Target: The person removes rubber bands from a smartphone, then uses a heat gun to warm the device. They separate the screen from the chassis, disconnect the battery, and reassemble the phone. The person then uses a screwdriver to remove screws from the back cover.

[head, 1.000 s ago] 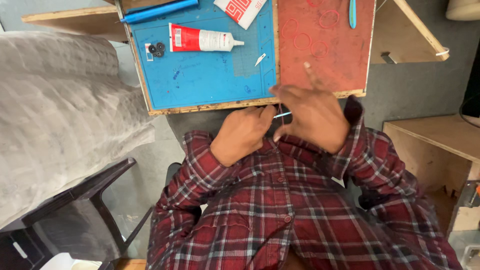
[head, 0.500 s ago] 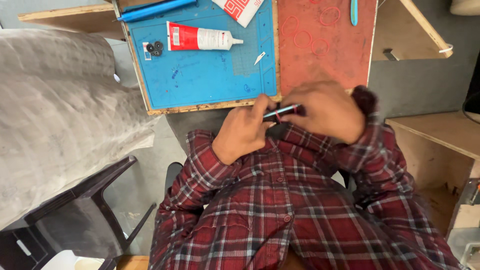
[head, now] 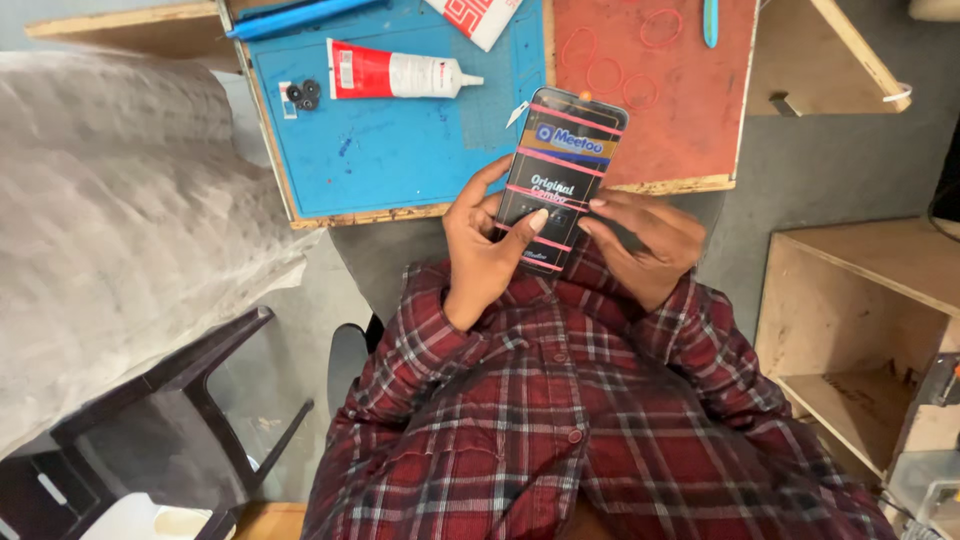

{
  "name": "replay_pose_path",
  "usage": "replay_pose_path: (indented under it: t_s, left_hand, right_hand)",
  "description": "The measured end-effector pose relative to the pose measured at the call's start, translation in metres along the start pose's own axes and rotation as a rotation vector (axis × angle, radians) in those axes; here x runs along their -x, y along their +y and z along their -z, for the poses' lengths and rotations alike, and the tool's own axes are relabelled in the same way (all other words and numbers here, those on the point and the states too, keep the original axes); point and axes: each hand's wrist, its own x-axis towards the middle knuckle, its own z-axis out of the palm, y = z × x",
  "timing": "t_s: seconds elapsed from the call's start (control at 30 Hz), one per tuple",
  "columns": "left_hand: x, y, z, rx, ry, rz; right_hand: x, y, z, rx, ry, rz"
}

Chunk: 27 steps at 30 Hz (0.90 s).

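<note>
Left hand: your left hand (head: pixel 487 250) grips the phone (head: pixel 558 175) along its left edge, fingers curled round behind it and the thumb laid flat across the lower face.
Right hand: your right hand (head: pixel 640 240) closes on the phone's lower right edge; the fingertips (head: pixel 597 203) rest on the face, almost meeting the left thumb.
Phone: you hold it face up, tilted slightly to the right, over the near edge of the board (head: pixel 420 212). Its dark face carries a printed film with pink stripes. The top half stands free of both hands; the lower end is hidden between your palms.
Position relative to fingers: the phone sits between the two hands, pinched low down, with thumb and fingertips on top and the remaining fingers beneath, out of sight.
Blue mat: the blue mat (head: pixel 400 140) covers the left part of the board, beyond the phone.
Red mat: the red mat (head: pixel 680 110) lies to the right of it, with rubber bands (head: pixel 662 28) on top.
Tube: a red and white tube (head: pixel 400 74) lies on the blue mat, well apart from your hands.
Sleeves: a red checked shirt (head: pixel 560 420) covers both arms.
</note>
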Motion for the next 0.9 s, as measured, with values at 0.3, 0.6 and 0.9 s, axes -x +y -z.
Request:
replay_pose_path:
  t_s: [0.3,0.6,0.9]
  left_hand:
    - [0.005,-0.007,-0.004,0.01,0.048,-0.045]
    - [0.004,0.001,-0.015,0.004,0.065,-0.054]
    - [0.008,0.014,-0.02,-0.056,0.036,-0.082]
  right_hand:
    - [0.009,0.019,-0.006,-0.284,0.018,-0.139]
    - [0.008,0.021,-0.016,-0.263,0.141,-0.124]
    - [-0.005,0.024,-0.003,-0.07,0.09,0.244]
